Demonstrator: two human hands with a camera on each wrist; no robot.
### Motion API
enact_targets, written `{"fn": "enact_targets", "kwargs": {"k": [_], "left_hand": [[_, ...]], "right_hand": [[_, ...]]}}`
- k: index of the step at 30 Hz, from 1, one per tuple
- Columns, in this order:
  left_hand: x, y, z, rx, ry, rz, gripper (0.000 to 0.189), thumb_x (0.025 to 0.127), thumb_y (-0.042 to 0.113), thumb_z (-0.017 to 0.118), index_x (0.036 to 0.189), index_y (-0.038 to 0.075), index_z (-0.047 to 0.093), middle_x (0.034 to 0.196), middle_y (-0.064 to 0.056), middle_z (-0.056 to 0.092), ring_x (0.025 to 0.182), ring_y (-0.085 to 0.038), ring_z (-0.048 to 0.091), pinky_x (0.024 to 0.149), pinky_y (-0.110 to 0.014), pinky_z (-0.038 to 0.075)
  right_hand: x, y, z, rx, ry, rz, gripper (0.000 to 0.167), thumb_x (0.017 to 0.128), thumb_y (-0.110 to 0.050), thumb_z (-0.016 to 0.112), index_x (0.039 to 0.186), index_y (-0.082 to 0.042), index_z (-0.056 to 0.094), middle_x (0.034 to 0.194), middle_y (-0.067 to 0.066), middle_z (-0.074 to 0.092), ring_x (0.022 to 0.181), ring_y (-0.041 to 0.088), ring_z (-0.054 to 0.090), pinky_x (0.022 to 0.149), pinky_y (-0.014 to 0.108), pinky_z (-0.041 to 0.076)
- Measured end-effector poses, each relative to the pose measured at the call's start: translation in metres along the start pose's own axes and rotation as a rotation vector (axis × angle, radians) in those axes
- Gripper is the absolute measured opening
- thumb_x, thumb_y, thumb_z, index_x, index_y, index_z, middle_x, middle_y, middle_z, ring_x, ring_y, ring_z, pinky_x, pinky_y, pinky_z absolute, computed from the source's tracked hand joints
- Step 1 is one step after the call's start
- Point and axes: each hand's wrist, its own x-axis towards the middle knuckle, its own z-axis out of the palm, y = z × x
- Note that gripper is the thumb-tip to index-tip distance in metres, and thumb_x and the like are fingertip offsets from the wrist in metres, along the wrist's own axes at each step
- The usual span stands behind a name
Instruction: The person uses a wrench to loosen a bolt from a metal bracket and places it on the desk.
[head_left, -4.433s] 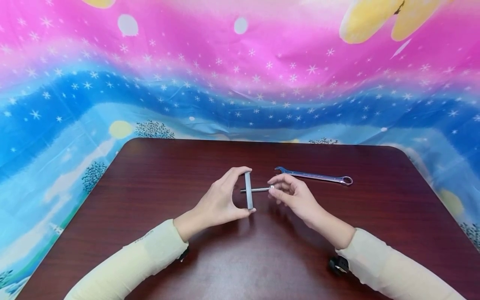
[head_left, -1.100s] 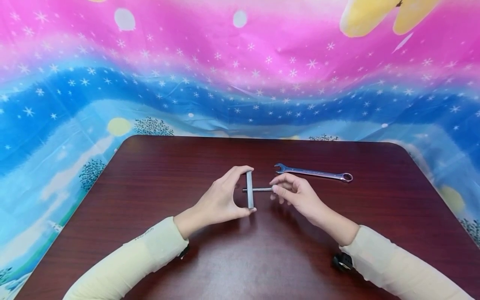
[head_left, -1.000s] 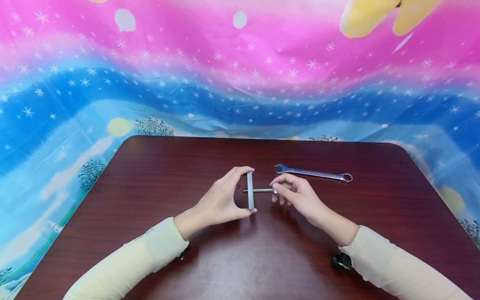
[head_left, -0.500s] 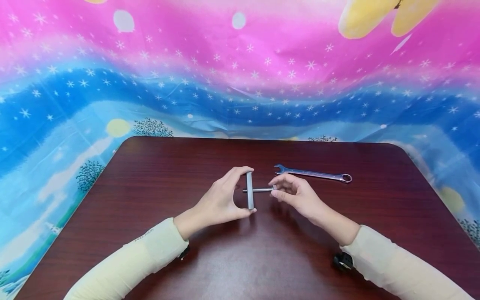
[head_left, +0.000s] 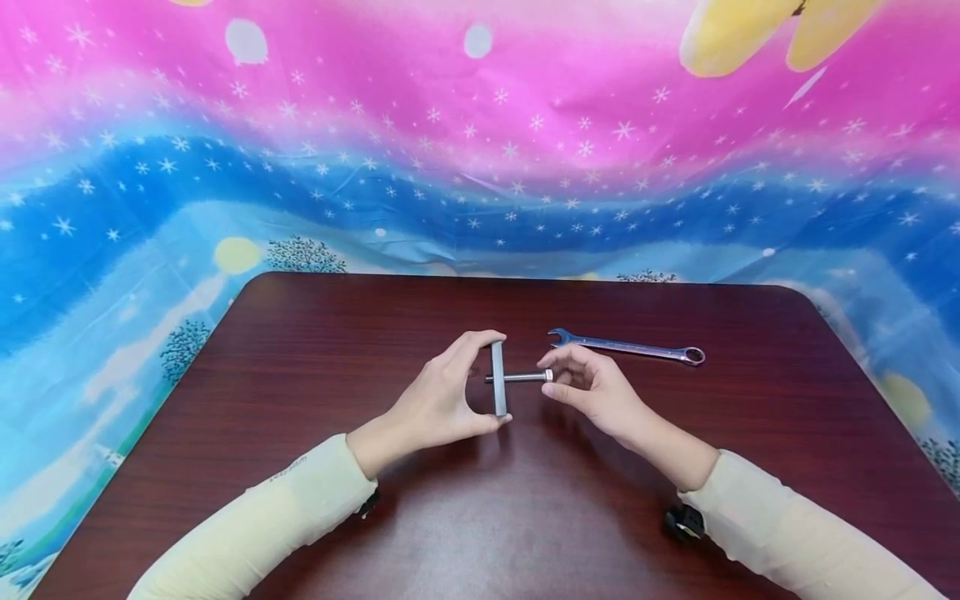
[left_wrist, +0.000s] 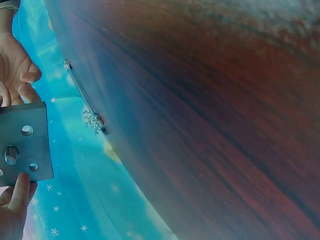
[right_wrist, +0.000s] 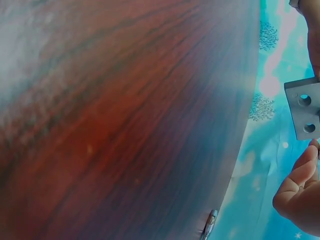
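My left hand (head_left: 438, 396) holds a thick grey metal plate (head_left: 498, 358) on edge above the table, thumb at the near edge and fingers at the far edge. A long silver hex bolt (head_left: 527, 377) passes through the plate, its tip poking out on the left side. My right hand (head_left: 600, 392) has its thumb and curled fingers at the bolt's head, which shows between them. The left wrist view shows the threaded bolt end (left_wrist: 11, 155) in the plate's middle hole, with several other holes around it. In the right wrist view the plate (right_wrist: 300, 115) is cut off by the frame edge.
A silver combination wrench (head_left: 633, 346) lies on the dark wooden table (head_left: 480, 517), just beyond my right hand. Behind the table hangs a pink and blue patterned cloth (head_left: 450, 150).
My right thumb has shifted down from the bolt head, uncovering it, after covering it about a second ago. The left hand and plate hold nearly still; the wrench has not moved.
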Motion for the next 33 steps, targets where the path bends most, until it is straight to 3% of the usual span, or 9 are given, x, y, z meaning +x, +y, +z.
{"fn": "enact_targets", "kwargs": {"k": [8, 16, 22, 27, 33], "left_hand": [[0.0004, 0.0022, -0.0004, 0.007, -0.009, 0.005, 0.092, 0.066, 0.029, 0.092, 0.141, 0.012, 0.042, 0.132, 0.0, 0.055, 0.105, -0.012, 0.061, 0.085, -0.026, 0.057], [0.0001, 0.0013, -0.0012, -0.004, 0.004, 0.006, 0.09, 0.065, 0.026, 0.092, 0.14, 0.012, 0.043, 0.131, 0.0, 0.055, 0.106, -0.013, 0.061, 0.085, -0.026, 0.057], [0.0, 0.0017, -0.0013, -0.013, 0.0, 0.008, 0.09, 0.066, 0.026, 0.091, 0.14, 0.011, 0.043, 0.131, 0.0, 0.056, 0.106, -0.017, 0.063, 0.086, -0.028, 0.057], [0.0006, 0.0034, -0.001, -0.025, -0.007, 0.018, 0.09, 0.066, 0.026, 0.091, 0.14, 0.01, 0.043, 0.131, -0.001, 0.056, 0.108, -0.019, 0.063, 0.086, -0.03, 0.058], [-0.0001, 0.0027, -0.0012, -0.01, -0.015, 0.005, 0.09, 0.066, 0.027, 0.092, 0.14, 0.01, 0.043, 0.13, 0.0, 0.055, 0.104, -0.016, 0.062, 0.086, -0.027, 0.057]], "right_hand": [[-0.0004, -0.0013, -0.0027, -0.003, 0.002, 0.054, 0.019, 0.1, -0.015, 0.058, 0.111, -0.001, 0.062, 0.074, -0.002, 0.069, 0.065, 0.023, 0.06, 0.055, 0.033, 0.047], [-0.0009, 0.0, -0.0003, -0.005, 0.005, -0.011, 0.028, 0.089, 0.001, 0.069, 0.115, 0.007, 0.061, 0.098, -0.003, 0.067, 0.075, 0.013, 0.061, 0.067, 0.027, 0.054], [-0.001, -0.0022, -0.0021, 0.003, -0.014, 0.051, 0.022, 0.096, -0.009, 0.063, 0.115, 0.002, 0.061, 0.089, 0.006, 0.072, 0.074, 0.02, 0.064, 0.065, 0.032, 0.055], [-0.0002, -0.0029, -0.003, -0.026, 0.002, 0.067, 0.022, 0.101, -0.017, 0.058, 0.113, 0.0, 0.063, 0.078, -0.003, 0.072, 0.065, 0.022, 0.059, 0.055, 0.031, 0.047], [-0.0007, -0.0009, -0.0017, -0.02, 0.004, -0.009, 0.02, 0.091, -0.002, 0.067, 0.111, 0.0, 0.064, 0.093, -0.002, 0.068, 0.073, 0.013, 0.061, 0.065, 0.026, 0.053]]}}
